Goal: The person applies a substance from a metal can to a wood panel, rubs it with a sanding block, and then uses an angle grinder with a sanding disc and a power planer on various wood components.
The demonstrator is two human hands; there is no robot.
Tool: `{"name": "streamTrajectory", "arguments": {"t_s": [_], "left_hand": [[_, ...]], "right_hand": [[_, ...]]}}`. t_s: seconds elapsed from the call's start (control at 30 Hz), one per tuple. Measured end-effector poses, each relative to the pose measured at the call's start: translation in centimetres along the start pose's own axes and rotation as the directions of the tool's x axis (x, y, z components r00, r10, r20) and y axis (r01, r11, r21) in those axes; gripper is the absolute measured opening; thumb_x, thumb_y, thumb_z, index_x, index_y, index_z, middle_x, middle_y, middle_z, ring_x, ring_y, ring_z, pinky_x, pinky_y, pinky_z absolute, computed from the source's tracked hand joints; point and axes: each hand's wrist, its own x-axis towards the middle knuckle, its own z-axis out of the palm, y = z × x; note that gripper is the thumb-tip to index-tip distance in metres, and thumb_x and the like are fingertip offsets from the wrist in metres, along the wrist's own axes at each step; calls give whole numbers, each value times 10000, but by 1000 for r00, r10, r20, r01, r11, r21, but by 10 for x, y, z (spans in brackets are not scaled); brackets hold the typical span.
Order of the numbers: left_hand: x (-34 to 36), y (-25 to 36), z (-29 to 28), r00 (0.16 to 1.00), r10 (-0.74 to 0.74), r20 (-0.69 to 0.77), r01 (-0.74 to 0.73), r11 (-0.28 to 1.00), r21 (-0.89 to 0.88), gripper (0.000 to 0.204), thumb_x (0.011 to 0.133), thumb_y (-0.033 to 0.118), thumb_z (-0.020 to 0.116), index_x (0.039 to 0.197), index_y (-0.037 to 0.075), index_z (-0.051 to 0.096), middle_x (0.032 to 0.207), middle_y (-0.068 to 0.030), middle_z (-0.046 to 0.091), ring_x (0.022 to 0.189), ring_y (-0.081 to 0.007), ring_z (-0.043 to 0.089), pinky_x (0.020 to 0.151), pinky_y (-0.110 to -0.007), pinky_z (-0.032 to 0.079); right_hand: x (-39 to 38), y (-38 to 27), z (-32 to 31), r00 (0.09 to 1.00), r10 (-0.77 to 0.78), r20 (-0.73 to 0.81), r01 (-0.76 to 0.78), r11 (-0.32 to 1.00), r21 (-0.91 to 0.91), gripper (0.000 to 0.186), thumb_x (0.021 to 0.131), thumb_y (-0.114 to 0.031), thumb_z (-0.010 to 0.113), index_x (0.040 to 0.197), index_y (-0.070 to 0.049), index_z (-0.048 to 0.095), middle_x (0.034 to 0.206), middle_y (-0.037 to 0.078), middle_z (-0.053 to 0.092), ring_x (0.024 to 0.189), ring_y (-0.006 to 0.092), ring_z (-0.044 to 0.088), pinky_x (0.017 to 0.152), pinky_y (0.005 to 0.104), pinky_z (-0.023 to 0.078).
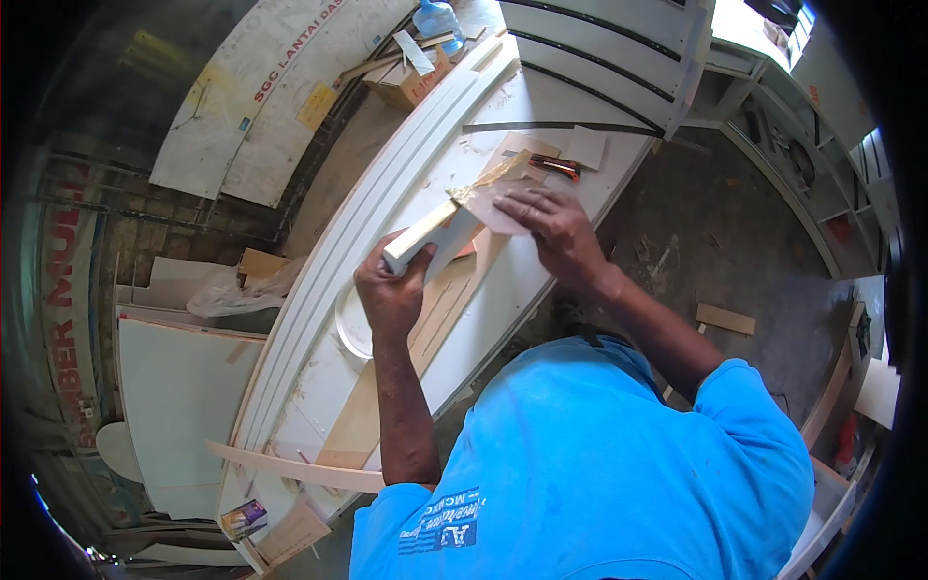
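Observation:
My left hand (391,290) is closed round the near end of a narrow board (421,236) with a pale edge, tilted above the workbench. Thick yellowish glue (501,178) lies along the far part of its upper edge. Between the fingers and thumb of my right hand (556,232) is a flat, pale spreader (493,207), its front touching or very near the glued edge. My right thumb is mostly hidden. Just beyond the right hand, an orange and black utility knife (556,166) rests on the bench.
A long white panelled workbench (290,425) carries a light wood plank (362,411), a white round lid or rim (350,329), a dark strip (561,126) and a small purple box (244,519). A cardboard box (411,82) and blue water jug (438,24) stand beyond. Wood scrap (725,319) lies on the floor.

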Motion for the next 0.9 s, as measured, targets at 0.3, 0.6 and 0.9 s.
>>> {"name": "streamTrajectory", "arguments": {"t_s": [0.3,0.6,0.9], "left_hand": [[6,-2,-10,983,180,34,-183,962,202,298,741,60,775,1028,-2,724,876,-137,761,823,-188,741,766,-318,559],[17,1,0,965,247,91,-263,924,277,247,783,123,781,998,17,722,859,-150,748,807,-250,749,742,-337,555],[22,5,-2,1000,-7,2,7,1000,23,274,820,88,803,1041,-49,715,882,-134,759,816,-161,724,773,-307,568]], "right_hand": [[9,-115,-40,985,-161,66,153,982,108,496,846,4,581,1297,-177,676,1266,79,677,1162,307,614,1019,449,436],[18,-103,-44,990,-129,63,124,989,75,474,850,-15,620,1287,-189,683,1250,68,686,1184,277,607,1009,439,434],[20,-27,-83,971,210,-117,-176,952,249,423,896,33,568,1289,-88,667,1263,121,679,1176,305,634,1018,403,485]]}}
